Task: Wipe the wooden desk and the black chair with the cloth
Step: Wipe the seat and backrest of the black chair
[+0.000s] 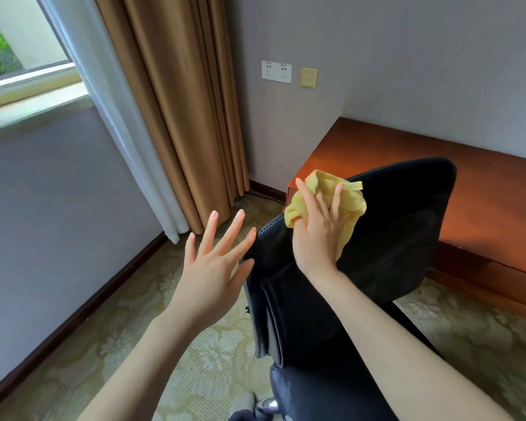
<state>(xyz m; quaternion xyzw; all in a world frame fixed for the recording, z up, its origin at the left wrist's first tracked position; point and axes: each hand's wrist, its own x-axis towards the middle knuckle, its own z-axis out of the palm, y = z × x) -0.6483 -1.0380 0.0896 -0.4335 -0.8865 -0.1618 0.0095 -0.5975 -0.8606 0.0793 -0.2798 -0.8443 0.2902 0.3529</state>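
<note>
The black chair [401, 238] stands in front of me with its backrest toward me. My right hand [319, 232] presses a crumpled yellow cloth [351, 197] against the top left of the backrest, fingers spread over it. My left hand [213, 262] hovers with fingers apart just left of the chair's edge and holds nothing. The wooden desk [407, 147] runs along the wall behind the chair, on the right.
Brown curtains [176, 101] and a white sheer hang at the corner beside a window [22, 56]. Wall sockets [276, 71] sit above the desk's left end. Patterned carpet [195, 360] covers the floor. A foot shows at the bottom edge.
</note>
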